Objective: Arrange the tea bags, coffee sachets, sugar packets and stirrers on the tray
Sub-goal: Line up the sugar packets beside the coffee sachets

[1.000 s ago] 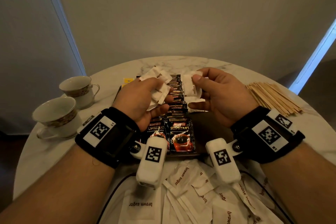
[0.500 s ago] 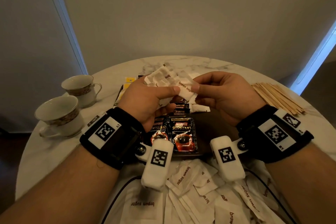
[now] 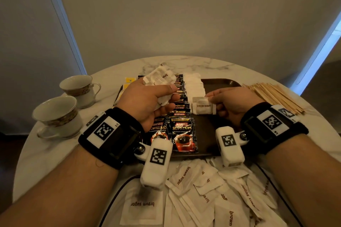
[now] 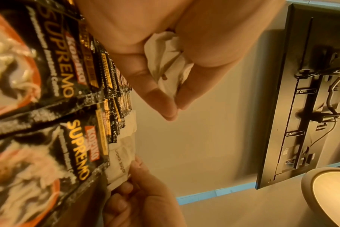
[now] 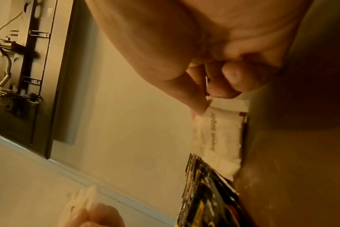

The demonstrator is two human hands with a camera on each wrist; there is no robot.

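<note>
Sugar packets (image 3: pixel 201 197) lie loose on the near table (image 3: pixel 46 153) edge, before the dark tray (image 3: pixel 221 83). Over its coffee sachets (image 3: pixel 182 134), the left hand (image 3: pixel 147 101) clutches a white packet bundle (image 3: pixel 160 79); the right hand (image 3: pixel 234 103) pinches one packet (image 3: pixel 203 107) on the tray. Stirrers (image 3: pixel 273 96) lie far right.

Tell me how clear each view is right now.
Head view: dim and warm, wide-angle bend at the edges, packet print readable. Left wrist view: sachets close and smeared. Right wrist view: soft throughout, tray side dark.
</note>
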